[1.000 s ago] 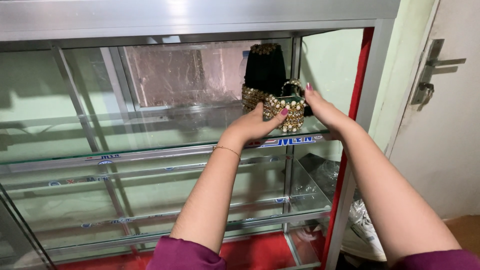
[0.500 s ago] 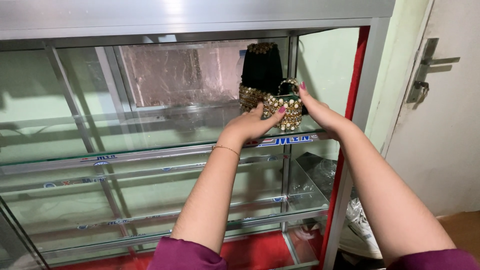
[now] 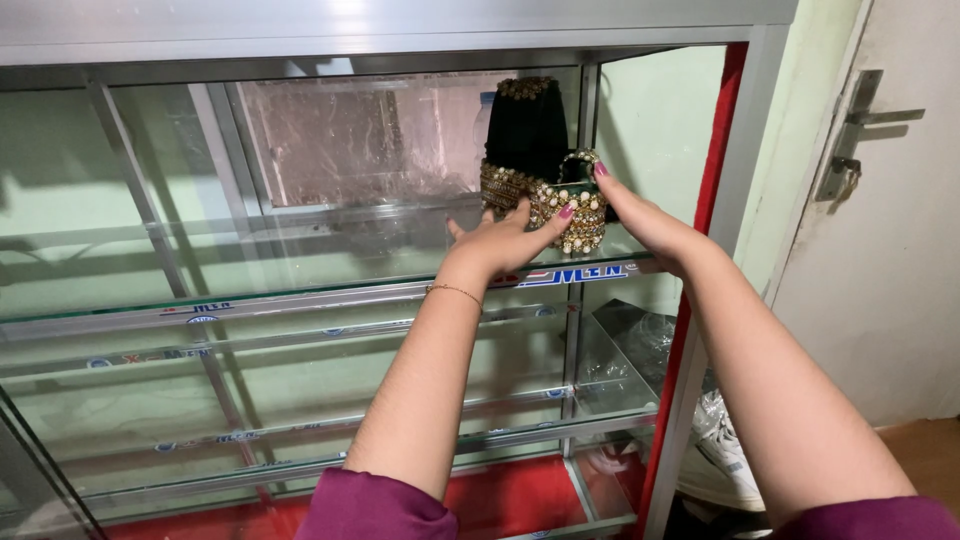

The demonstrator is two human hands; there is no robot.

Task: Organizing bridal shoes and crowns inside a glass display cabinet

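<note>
Glass shelf (image 3: pixel 300 255), beaded pouch (image 3: pixel 572 205) between hands (image 3: pixel 505 240)

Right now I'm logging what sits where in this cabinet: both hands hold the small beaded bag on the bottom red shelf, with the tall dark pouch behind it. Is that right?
Not quite. In the head view, the left hand and right hand hold the small beaded bag on the top glass shelf, not the bottom red one. The tall dark pouch does stand behind it.

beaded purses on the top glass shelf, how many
2. A tall dark purse stands at the back right of the top shelf; a small pearl-trimmed purse sits before it, between the left hand and right hand. Others may be hidden.
</note>
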